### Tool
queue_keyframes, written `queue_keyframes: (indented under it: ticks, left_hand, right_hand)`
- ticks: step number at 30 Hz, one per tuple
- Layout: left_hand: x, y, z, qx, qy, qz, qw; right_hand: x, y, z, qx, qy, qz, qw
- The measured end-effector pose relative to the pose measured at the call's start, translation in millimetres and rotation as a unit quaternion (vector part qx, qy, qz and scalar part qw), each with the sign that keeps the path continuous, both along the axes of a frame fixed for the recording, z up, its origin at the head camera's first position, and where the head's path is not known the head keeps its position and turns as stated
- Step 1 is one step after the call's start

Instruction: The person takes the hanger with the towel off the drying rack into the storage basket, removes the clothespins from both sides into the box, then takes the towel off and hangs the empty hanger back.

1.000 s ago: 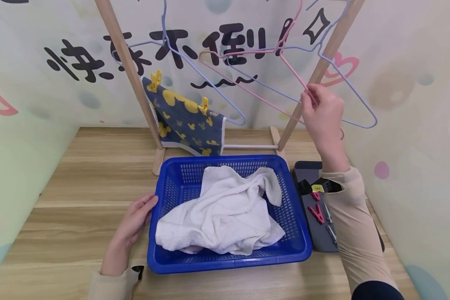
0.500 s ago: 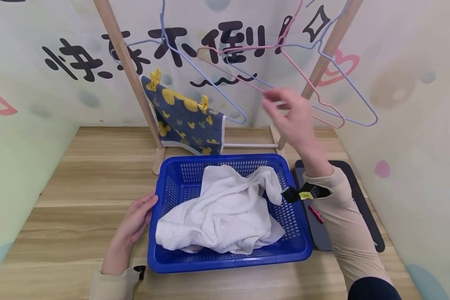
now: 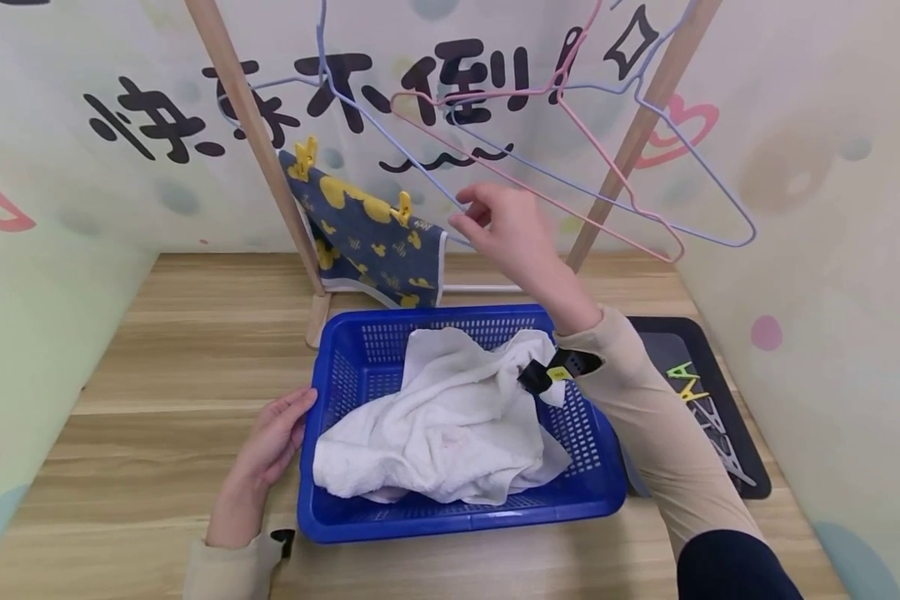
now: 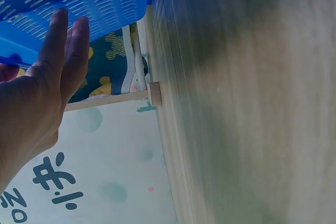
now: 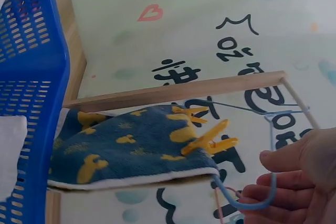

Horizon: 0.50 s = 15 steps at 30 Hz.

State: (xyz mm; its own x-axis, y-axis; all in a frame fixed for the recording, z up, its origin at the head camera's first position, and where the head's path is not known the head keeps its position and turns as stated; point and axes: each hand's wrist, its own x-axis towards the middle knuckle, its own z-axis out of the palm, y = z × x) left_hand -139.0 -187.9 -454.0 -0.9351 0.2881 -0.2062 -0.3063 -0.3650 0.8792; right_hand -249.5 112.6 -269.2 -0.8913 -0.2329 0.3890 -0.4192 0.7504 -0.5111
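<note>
In the head view, my left hand (image 3: 276, 437) holds the left rim of a blue plastic basket (image 3: 461, 523). Its fingers lie along the outer wall in the left wrist view, thumb at the rim. A crumpled white towel (image 3: 442, 433) lies in the basket. My right hand (image 3: 513, 233) is at the lower right corner of a blue hanger (image 3: 393, 129), thumb and fingers parted around its wire (image 5: 273, 184). From that hanger hangs a navy cloth with yellow print (image 3: 367, 242), held by two yellow clothespins (image 3: 402, 208). A pink hanger (image 3: 596, 150) hangs to the right.
A wooden rack (image 3: 251, 125) carries the hangers behind the basket. Another blue hanger (image 3: 701, 158) hangs at the right. Beside the basket, a dark tray (image 3: 663, 342) holds several coloured clothespins (image 3: 688, 389), partly hidden by my right sleeve. A printed backdrop closes off the rear.
My right hand has let go of the pink hanger and moved left to the blue hanger's corner. More of the tray shows now. The left hand stays on the basket rim.
</note>
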Motion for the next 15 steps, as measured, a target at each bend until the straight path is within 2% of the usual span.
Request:
queue_keyframes:
  ticks: [4,10,15]
  left_hand:
    - [0.3,-1.5,0.5,0.002,0.001,-0.003,1.0]
    - [0.4,-1.8,0.7,0.005,0.0,-0.001,1.0]
    - [0.4,-3.0,0.2,0.008,0.004,-0.008,0.9999]
  right_hand:
    - [-7.8,-7.6,-6.2,-0.057,-0.005,0.017,0.998]
    - [-13.3,-12.5,-15.4,-0.168,0.012,0.027,0.985]
    - [-15.6,-9.7,-18.0,-0.222,0.076,0.019,0.972]
